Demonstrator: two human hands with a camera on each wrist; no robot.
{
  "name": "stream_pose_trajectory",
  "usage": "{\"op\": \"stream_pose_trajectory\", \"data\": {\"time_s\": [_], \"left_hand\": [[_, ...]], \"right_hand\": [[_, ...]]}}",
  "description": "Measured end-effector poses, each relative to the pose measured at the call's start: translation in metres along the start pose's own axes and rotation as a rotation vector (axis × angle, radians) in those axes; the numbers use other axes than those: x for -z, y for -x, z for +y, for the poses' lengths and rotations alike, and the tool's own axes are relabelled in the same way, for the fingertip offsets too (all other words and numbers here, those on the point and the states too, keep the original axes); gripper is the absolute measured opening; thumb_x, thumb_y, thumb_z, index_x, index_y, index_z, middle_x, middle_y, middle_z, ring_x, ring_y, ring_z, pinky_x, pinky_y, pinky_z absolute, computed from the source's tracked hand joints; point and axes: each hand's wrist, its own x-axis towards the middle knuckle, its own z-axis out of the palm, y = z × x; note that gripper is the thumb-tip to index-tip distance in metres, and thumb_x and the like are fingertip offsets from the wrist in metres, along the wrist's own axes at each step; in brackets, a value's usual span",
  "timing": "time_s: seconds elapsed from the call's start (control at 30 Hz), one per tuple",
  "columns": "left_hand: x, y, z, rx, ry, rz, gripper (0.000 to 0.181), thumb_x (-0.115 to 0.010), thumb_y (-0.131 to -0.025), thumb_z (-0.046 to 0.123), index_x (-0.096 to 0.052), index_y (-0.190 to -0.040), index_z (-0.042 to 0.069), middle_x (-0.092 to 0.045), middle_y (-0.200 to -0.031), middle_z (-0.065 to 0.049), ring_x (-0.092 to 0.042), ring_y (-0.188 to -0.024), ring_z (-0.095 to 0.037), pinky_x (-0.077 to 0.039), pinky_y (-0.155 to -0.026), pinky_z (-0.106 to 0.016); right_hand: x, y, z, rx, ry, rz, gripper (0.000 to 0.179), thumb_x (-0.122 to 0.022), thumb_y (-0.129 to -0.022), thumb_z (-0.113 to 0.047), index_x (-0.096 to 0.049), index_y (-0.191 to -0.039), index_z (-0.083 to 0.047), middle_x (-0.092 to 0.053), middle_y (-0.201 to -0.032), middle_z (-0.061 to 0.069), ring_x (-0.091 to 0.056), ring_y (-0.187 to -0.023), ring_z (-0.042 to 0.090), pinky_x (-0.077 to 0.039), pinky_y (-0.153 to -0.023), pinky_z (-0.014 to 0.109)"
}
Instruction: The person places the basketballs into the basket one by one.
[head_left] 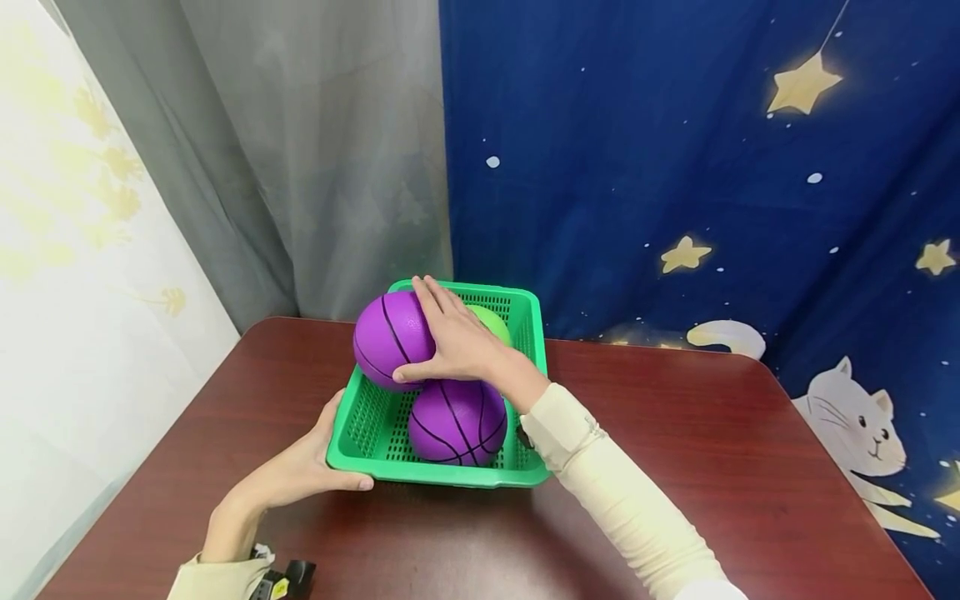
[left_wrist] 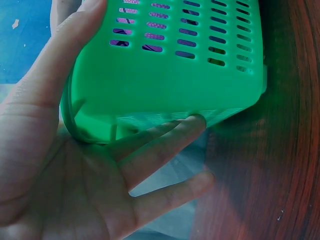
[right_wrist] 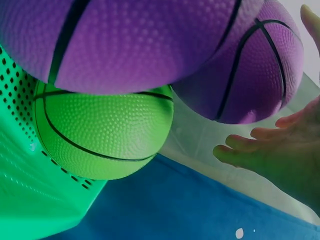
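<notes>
A green plastic basket point(head_left: 442, 475) with slotted walls sits on the table. In it are two purple basketballs and a light green ball point(head_left: 495, 325), partly covered by my right hand. One purple basketball point(head_left: 375, 346) rides high at the back left corner; the other purple basketball point(head_left: 442, 421) lies lower, towards the front. My left hand point(head_left: 307, 467) holds the front left corner, thumb along the front, fingers against the side wall point(left_wrist: 165, 90). Over the upper purple ball my right hand point(head_left: 453, 337) spreads its fingers; the right wrist view shows a gap between hand and ball point(right_wrist: 260, 80).
The basket stands on a dark red-brown table point(head_left: 675, 442), near its back edge. Behind hang a grey curtain point(head_left: 337, 167) and a blue curtain point(head_left: 600, 167) with stars and a cat. A small black device point(head_left: 288, 579) is on the left wrist.
</notes>
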Motion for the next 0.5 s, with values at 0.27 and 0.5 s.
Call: {"op": "stream_pose_trajectory", "data": {"time_s": [0.27,0.5], "left_hand": [[-0.005,0.001,0.001,0.010,0.012,-0.002,0.110,-0.079,-0.074,0.012,0.003,-0.148,0.019,-0.022,-0.143,-0.018,-0.038,-0.121,-0.037,-0.038,-0.091,-0.023],[-0.011,0.002,0.004,0.000,-0.016,0.021,0.111,-0.080,-0.073,0.013,0.002,-0.148,0.017,-0.023,-0.143,-0.017,-0.040,-0.121,-0.033,-0.037,-0.091,-0.022]], "right_hand": [[0.011,0.020,0.006,-0.033,-0.017,0.015,0.118,-0.062,-0.069,-0.072,0.004,-0.150,-0.016,0.001,-0.155,0.000,-0.003,-0.140,0.016,-0.019,-0.108,0.041],[0.028,0.061,0.027,-0.053,-0.046,0.073,0.115,-0.059,-0.070,-0.073,0.000,-0.150,-0.014,-0.004,-0.155,0.002,-0.004,-0.140,0.016,-0.015,-0.108,0.044]]}}
